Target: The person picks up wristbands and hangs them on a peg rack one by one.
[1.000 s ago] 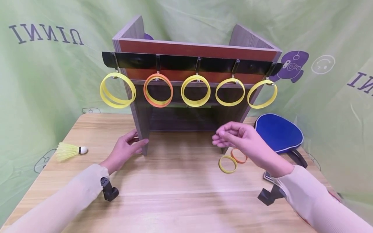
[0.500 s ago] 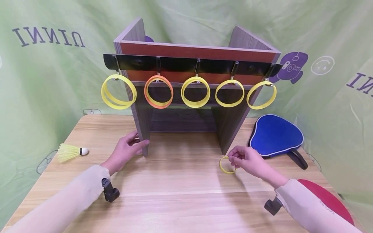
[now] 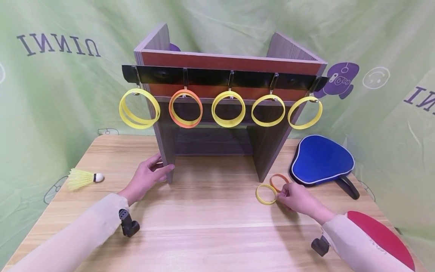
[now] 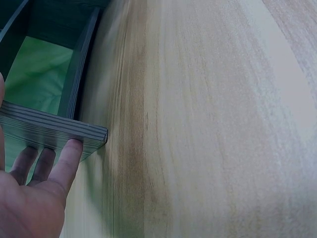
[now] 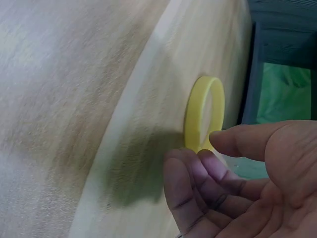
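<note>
My right hand (image 3: 300,201) reaches low over the table, thumb and fingertips pinching the near edge of a thin yellow ring (image 3: 257,193). In the right wrist view that yellow ring (image 5: 195,106) has a flat, smooth band, with the thumb and curled fingers at its end. An orange ring (image 3: 278,175) lies just beyond it. My left hand (image 3: 145,176) grips the front edge of the left side panel of a grey wooden shelf (image 3: 163,143). In the left wrist view the hand's fingers (image 4: 65,168) rest on the panel's outer face; the thumb is mostly cut off.
Across the shelf's front runs a black bar (image 3: 210,77) with metal hooks. Several rings hang there, mostly yellow, one orange (image 3: 171,113). A shuttlecock (image 3: 83,178) lies at left. At right are a blue bag (image 3: 321,158) and a red rounded object (image 3: 384,236) partly under the sleeve.
My right hand has come down from beside the shelf to the yellow ring on the table, uncovering the orange ring. The left hand keeps its grip on the panel.
</note>
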`<state>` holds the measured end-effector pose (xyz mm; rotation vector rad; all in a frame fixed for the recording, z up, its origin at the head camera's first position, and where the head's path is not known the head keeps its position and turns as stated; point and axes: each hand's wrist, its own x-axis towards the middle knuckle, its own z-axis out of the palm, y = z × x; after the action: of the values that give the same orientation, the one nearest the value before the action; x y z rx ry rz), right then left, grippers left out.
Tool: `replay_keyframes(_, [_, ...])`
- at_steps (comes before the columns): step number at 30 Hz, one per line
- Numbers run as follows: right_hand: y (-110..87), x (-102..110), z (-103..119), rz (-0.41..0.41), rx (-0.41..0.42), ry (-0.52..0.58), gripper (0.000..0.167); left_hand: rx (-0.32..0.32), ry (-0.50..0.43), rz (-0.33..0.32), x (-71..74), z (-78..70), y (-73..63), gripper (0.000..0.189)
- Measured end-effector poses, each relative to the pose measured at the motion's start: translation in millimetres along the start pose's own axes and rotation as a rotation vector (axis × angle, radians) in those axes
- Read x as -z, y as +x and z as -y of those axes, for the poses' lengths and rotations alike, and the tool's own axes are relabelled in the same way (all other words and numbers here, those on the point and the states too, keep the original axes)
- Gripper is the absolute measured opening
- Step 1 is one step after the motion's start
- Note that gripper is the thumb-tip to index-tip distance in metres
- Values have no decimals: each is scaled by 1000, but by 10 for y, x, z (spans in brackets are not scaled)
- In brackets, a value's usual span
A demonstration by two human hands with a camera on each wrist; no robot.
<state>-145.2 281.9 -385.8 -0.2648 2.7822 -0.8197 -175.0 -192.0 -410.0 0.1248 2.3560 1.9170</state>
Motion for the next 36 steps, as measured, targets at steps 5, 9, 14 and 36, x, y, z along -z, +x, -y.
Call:
replay_keyframes(5, [11,-45,-49,16,-15,21,27,6,6,-1,-3,8,12,69])
replay_keyframes(9, [22,-71,-59,13,-4,24,30,10,6,-5,-6,6,18,69])
replay_keyframes(14, [29,-92,-45,11,-1,37,30,3,12,-8,-12,5,12,69])
replay_keyframes(36, [24,-90,-43,-69,31,267,15,-3,10,-7,-17,-5,0,69])
